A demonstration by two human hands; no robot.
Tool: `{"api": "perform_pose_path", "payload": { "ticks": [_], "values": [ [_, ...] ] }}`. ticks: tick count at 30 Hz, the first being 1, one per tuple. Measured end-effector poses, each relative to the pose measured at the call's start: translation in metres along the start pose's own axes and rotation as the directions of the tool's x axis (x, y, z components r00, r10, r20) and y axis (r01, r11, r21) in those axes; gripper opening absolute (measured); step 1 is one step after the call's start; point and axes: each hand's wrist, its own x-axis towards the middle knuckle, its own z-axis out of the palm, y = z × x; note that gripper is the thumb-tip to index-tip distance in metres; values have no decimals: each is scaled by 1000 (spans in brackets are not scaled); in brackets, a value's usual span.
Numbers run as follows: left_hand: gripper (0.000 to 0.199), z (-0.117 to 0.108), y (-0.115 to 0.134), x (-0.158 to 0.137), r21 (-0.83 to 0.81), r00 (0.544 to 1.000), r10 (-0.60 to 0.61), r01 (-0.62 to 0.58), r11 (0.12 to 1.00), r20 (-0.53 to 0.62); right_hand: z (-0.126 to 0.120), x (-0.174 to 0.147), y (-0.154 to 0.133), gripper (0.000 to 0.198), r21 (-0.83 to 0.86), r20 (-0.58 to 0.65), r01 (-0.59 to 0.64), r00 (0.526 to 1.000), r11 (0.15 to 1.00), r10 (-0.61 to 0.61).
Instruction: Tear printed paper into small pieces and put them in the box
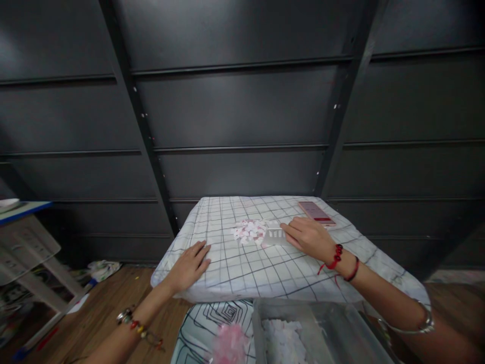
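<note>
My right hand (306, 236) is closed on a pale, translucent plastic piece with a row of slots (274, 236), gripping its right end just above the tabletop. The piece's left end meets a loose pile of small white and pink pieces (249, 230), which look like paper or plastic bits; I cannot make out exactly what they are. Well left of the pile, my left hand (191, 265) rests flat on the white checked tablecloth (237, 268) with fingers stretched out, holding nothing.
A phone (316, 213) lies behind my right hand. Nearer me stand a translucent plastic bin (314, 306) with white pieces (284, 341) in it and a pink bundle (230, 344) on patterned cloth. Dark panelled wall (235, 111) rises behind the table. A desk (26, 237) stands left.
</note>
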Motion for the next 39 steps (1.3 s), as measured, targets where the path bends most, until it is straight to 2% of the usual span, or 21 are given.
{"api": "perform_pose_path", "payload": {
  "ticks": [7,11,17,22,27,34,39],
  "values": [
    [49,-2,-4,5,35,995,31,-35,999,92,-11,-6,2,17,18,-58,-53,997,998,54],
    [51,-1,-2,4,23,995,6,-8,1000,101,-11,-9,-3,17,-17,-31,-83,996,996,83],
    [48,1,-1,1,-3,1000,2,-2,1000,23,-24,-6,-39,16,67,-75,-61,995,996,66],
    [48,-2,0,1,-2,999,24,-24,1000,34,-40,10,-73,17,182,-115,-36,992,983,58],
    [47,-3,1,1,-8,1000,27,-27,1000,10,-46,26,-89,17,208,-140,14,990,978,15],
    [48,-3,2,0,-30,1000,21,-22,999,-1,-51,34,-90,16,207,-152,42,988,978,-11],
    [49,-6,4,1,-28,998,-6,8,1000,60,-40,29,-62,19,172,-131,-14,991,985,37]
  ]
}}
